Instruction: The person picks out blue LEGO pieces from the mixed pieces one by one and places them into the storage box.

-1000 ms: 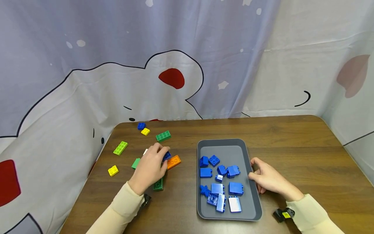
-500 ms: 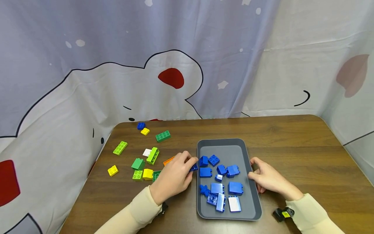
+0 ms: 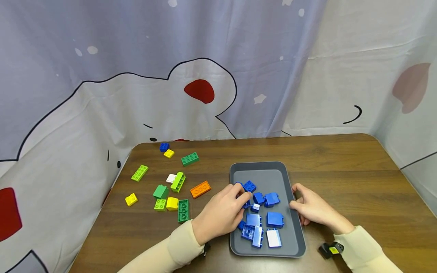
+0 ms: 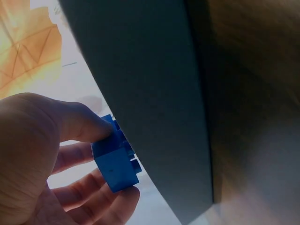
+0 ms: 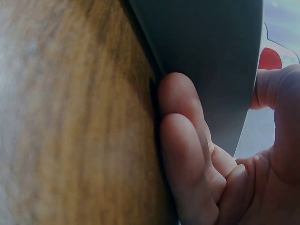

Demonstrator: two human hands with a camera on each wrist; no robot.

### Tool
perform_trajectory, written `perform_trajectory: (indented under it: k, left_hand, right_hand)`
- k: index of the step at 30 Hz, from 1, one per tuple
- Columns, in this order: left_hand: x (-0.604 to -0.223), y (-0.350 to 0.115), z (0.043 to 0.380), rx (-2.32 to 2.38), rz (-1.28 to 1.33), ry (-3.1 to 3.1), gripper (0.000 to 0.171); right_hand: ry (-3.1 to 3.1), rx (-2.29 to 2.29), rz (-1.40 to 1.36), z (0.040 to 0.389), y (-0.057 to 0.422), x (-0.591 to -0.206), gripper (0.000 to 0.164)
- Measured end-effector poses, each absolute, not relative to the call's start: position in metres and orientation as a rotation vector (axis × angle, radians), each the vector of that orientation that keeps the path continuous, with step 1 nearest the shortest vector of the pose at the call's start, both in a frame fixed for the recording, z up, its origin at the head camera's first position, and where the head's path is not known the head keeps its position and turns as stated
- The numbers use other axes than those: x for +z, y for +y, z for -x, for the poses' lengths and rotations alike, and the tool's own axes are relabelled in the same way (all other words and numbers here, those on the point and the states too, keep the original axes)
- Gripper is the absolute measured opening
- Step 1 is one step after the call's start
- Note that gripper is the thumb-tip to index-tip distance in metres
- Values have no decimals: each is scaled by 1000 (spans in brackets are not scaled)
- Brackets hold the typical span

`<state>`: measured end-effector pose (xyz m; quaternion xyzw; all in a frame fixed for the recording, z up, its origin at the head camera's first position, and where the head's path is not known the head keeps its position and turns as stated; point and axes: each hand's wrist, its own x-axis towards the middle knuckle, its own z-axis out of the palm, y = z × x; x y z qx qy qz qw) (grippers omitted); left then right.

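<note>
Over the left side of a grey tray, my left hand holds a blue toy brick between thumb and fingers. The left wrist view shows the brick's studs facing the tray's outer wall; from the head the hand mostly covers it. Several blue bricks lie inside the tray, some on their sides. My right hand grips the tray's right edge. Its thumb reaches over the rim and its fingers lie against the outer wall, low by the table.
Loose bricks are spread over the wooden table's left part. Among them are an orange one, a dark green one, a lime one and a blue one at the back. A patterned curtain hangs behind the table.
My left hand has carried the blue brick rightward from among the loose bricks to over the tray's left side. The right hand stays at the tray's edge.
</note>
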<state>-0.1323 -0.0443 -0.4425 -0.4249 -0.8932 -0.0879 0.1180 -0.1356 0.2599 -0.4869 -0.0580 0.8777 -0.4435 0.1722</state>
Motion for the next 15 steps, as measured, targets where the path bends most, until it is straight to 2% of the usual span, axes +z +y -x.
perform_trajectory:
  k: [15]
  left_hand:
    - [-443, -39, 129, -222, 1267, -2636, 40]
  right_hand:
    - [2489, -1261, 162, 135, 260, -486, 34]
